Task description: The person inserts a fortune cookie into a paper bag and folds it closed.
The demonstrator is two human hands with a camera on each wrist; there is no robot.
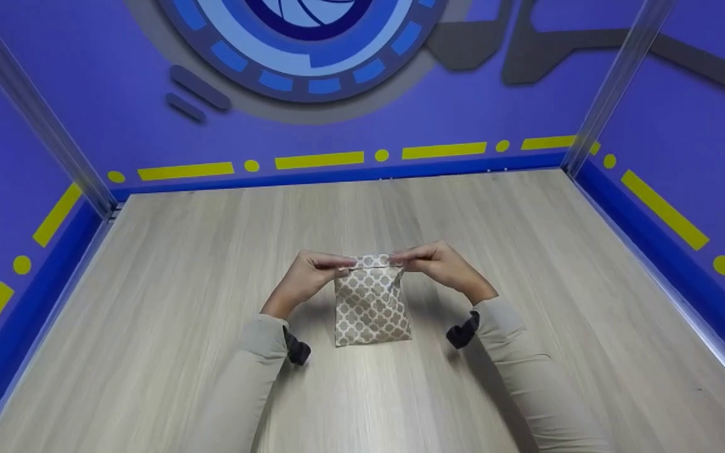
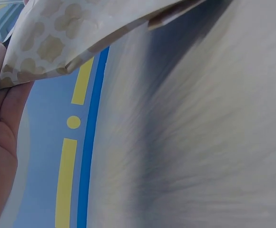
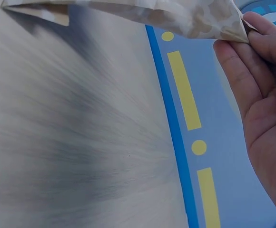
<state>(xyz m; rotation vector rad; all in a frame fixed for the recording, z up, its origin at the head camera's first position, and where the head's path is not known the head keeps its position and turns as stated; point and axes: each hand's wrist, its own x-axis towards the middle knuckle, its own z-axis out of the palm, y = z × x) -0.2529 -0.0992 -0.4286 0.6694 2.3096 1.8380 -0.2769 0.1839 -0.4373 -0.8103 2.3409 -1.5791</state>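
Note:
A small paper bag (image 1: 372,308) with a beige and white quatrefoil pattern is at the middle of the table, its top edge folded over in a narrow strip. My left hand (image 1: 312,274) pinches the left end of that fold between thumb and fingers. At the opposite end my right hand (image 1: 441,267) pinches the fold the same way. From the left wrist, the bag (image 2: 52,42) slants up off the tabletop above a shadow. The right wrist view also has the bag's corner (image 3: 219,23) gripped by thumb and fingers. What the bag contains is hidden.
The wood-grain table (image 1: 211,251) stretches around both arms. Blue-purple panels (image 1: 312,138) with yellow dashes and dots stand along its back and sides, joined by metal corner posts (image 1: 614,88). A black strap mount (image 1: 296,349) sits at the left wrist, another (image 1: 462,331) at the right.

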